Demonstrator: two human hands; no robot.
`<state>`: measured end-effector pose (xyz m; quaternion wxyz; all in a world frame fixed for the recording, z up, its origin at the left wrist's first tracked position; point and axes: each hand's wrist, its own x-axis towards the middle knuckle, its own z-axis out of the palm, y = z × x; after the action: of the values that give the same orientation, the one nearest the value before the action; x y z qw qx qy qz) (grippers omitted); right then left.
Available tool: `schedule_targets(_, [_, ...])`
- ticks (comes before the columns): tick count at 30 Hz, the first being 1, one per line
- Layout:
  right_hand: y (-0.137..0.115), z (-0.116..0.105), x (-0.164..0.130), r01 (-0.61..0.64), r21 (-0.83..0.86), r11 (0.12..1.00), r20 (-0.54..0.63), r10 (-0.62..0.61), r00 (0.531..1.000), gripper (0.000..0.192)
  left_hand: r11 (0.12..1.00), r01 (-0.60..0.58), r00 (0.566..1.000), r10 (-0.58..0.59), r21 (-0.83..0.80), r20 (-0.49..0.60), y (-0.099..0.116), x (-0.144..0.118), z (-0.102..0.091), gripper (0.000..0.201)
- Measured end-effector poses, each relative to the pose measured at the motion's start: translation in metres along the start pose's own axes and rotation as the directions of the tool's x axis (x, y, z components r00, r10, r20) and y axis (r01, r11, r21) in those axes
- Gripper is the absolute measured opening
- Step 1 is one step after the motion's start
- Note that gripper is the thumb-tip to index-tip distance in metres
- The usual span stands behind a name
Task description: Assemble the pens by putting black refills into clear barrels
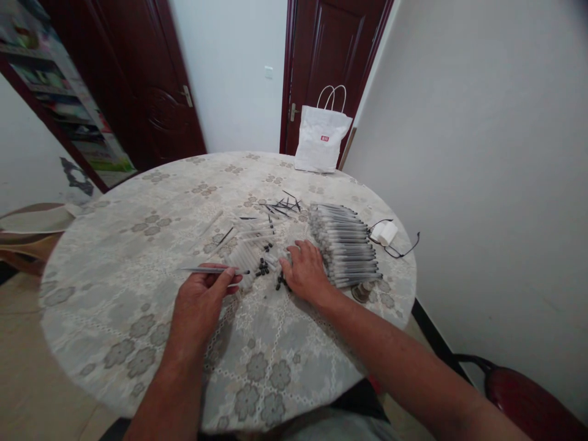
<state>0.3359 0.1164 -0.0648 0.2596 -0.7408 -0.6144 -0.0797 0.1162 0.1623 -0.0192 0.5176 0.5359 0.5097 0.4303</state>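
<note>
My left hand [202, 300] pinches a slim pen [206, 269] between thumb and fingers; the pen lies nearly level, its black end to the right. My right hand [307, 269] rests palm down over small parts, thumb and fingers apart, its fingertips partly hidden among them. Small black plugs [263, 267] lie between the two hands, and some sit under my right thumb. Clear pen barrels [241, 257] are heaped just beyond my left hand. Right of my right hand, many finished-looking pens [351, 245] are stacked side by side with clear caps toward the hand.
Dark thin refills [282, 207] lie loose farther back. Eyeglasses [404, 252] and a crumpled white tissue [384, 233] are at the right. A white paper bag [321, 141] stands at the far edge of the round table with a patterned tablecloth [151, 282]. A red-backed chair [528, 398] is lower right.
</note>
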Motion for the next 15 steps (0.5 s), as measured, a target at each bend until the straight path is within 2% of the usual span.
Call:
schedule_targets(2, [0.001, 0.004, 0.003, 0.007, 0.012, 1.0, -0.002, -0.007, 1.0, 0.035, 1.0, 0.003, 1.0, -0.003, 0.006, -0.008, -0.001, 0.0, -0.001, 0.033])
schedule_targets(7, [0.0, 0.003, -0.002, 0.156, 0.135, 0.978, -0.084, -0.146, 0.986, 0.031, 1.0, -0.005, 1.0, 0.005, 0.004, -0.028, -0.002, 0.0, -0.003, 0.032])
schedule_targets(10, [0.003, 0.005, -0.008, 0.11, 0.095, 0.989, -0.087, -0.102, 0.991, 0.038, 0.999, -0.03, 0.999, 0.029, -0.026, -0.038, -0.004, 0.0, -0.003, 0.033])
schedule_targets(13, [0.002, 0.014, -0.013, 0.036, 0.03, 0.999, -0.014, -0.035, 0.999, 0.049, 0.997, -0.05, 0.998, 0.048, -0.057, -0.037, -0.005, 0.0, -0.003, 0.034])
schedule_targets(15, [-0.004, 0.021, -0.015, 0.034, 0.019, 0.999, 0.032, -0.034, 0.999, 0.055, 0.997, -0.053, 0.998, 0.051, -0.064, -0.038, -0.005, 0.001, -0.002, 0.034])
